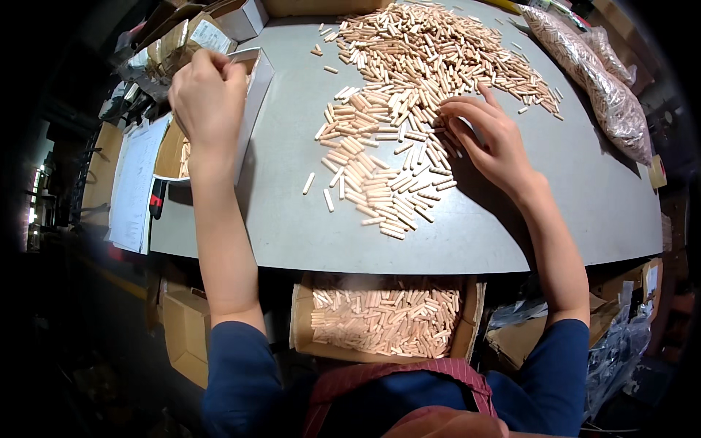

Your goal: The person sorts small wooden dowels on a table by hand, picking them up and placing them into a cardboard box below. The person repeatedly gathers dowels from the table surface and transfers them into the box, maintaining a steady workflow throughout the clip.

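A big heap of short wooden dowels (409,58) spreads over the grey table (292,226), thinning out toward the near side. My right hand (489,135) is at the heap's right side, fingers apart and curved over the dowels, with some fingertips hidden. Over at the left, my left hand (210,95) is raised above a long white box (255,91) with dowels in it. Its thumb and fingers are pinched together; whatever they may hold is too small or hidden to tell.
Below the table's front edge stands a cardboard box (299,321) full of dowels. Plastic bags of dowels (595,77) lie at the right edge. Papers (139,182) hang by the left edge, and a taped carton (179,47) sits behind the white box.
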A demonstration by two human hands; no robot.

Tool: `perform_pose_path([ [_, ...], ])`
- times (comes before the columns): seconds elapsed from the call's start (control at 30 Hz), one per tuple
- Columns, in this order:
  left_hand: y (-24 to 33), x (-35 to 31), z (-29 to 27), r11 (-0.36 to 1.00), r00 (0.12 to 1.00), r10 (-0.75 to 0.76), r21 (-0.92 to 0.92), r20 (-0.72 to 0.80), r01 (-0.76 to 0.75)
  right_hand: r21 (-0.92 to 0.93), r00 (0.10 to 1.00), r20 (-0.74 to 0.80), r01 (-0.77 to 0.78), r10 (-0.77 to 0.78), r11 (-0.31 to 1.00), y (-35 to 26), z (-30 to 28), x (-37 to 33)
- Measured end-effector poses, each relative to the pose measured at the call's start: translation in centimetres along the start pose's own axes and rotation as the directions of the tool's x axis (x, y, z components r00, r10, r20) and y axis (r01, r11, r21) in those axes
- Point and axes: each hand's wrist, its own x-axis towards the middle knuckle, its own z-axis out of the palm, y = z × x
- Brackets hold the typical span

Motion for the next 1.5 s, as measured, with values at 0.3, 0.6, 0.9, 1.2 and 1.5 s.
perform_pose_path([
  [0.3,5.3,-3.7,4.1,0.850,0.883,0.470,-0.272,0.008,-0.450,-0.192,0.889,0.457,0.136,-0.034,0.972,-4.4,2.0,-0.8],
  [0.6,7.1,-7.1,6.2,0.776,0.849,0.506,-0.509,0.151,-0.372,0.127,0.950,0.311,-0.033,-0.008,0.991,-3.6,0.0,-0.1],
  [0.9,7.1,-7.6,7.0,0.776,0.802,0.487,-0.593,0.345,-0.216,0.038,0.917,0.119,-0.387,0.381,0.921,1.3,-2.1,-0.3],
  [1.2,6.9,-7.6,6.3,0.771,0.790,0.531,-0.562,0.307,-0.300,0.281,0.924,0.357,-0.245,0.136,0.928,-2.1,-1.5,-0.1],
  [1.5,6.7,-7.5,6.5,0.755,0.773,0.560,-0.568,0.299,-0.327,0.468,0.778,0.504,-0.610,0.375,0.639,-1.6,-3.2,0.3],
])
